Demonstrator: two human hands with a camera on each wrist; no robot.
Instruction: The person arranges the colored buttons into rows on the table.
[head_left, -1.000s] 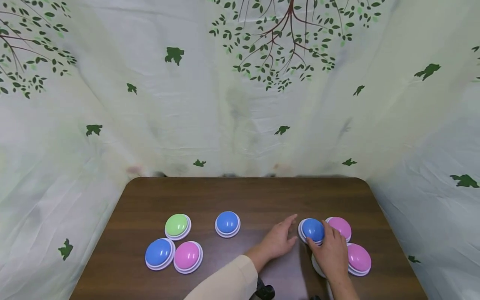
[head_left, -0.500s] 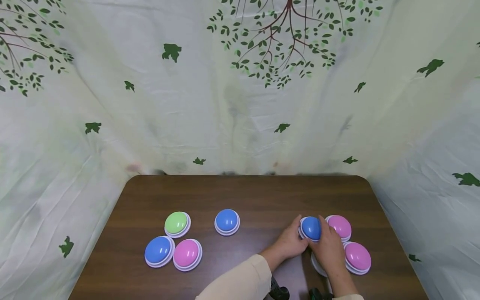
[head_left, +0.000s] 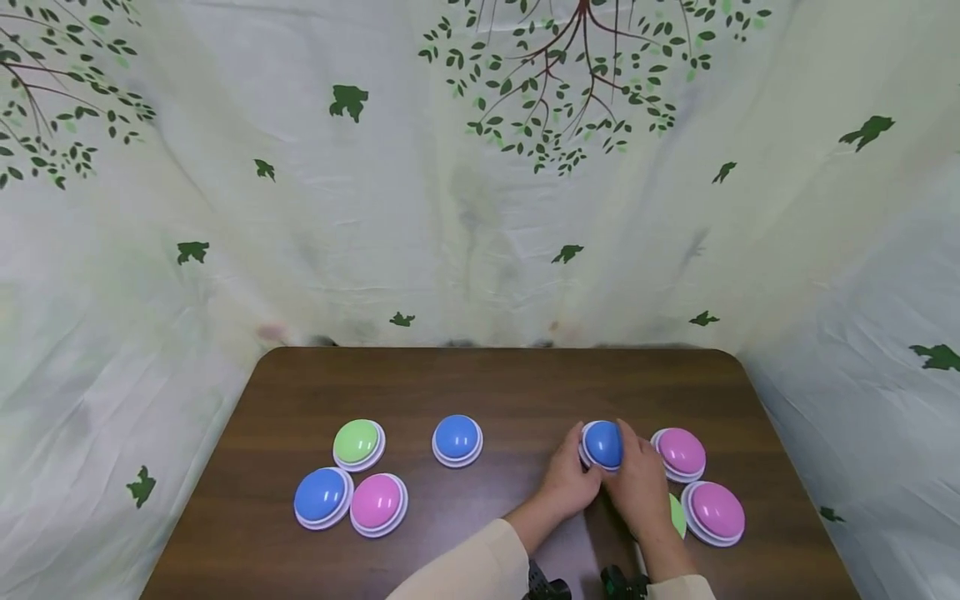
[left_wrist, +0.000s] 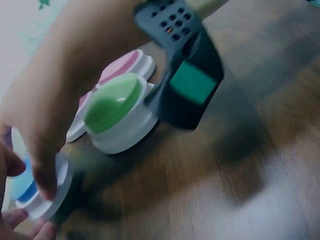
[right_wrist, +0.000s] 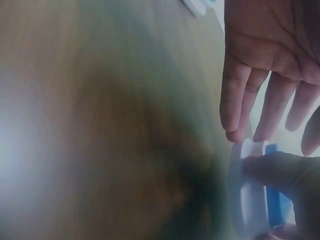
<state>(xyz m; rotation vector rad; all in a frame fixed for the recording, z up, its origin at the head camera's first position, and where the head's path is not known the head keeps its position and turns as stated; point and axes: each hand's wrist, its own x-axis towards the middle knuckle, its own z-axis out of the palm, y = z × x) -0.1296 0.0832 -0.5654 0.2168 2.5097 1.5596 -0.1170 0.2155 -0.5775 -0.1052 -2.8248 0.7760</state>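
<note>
Dark-brown wood-grain desk (head_left: 525,380). My left grip (head_left: 564,485) and right grip (head_left: 636,477) both hold one glossy blue-domed round button with a white base (head_left: 602,443). It lies squarely between them: round, no long axis, dome up, neither grip nearer. Right of it, well apart: a glossy pink-domed button on white (head_left: 682,451); toward the person, a green-domed one (head_left: 678,517), partly covered. Thumbs close together on its near side. Can't tell if its base touches the desk.
</note>
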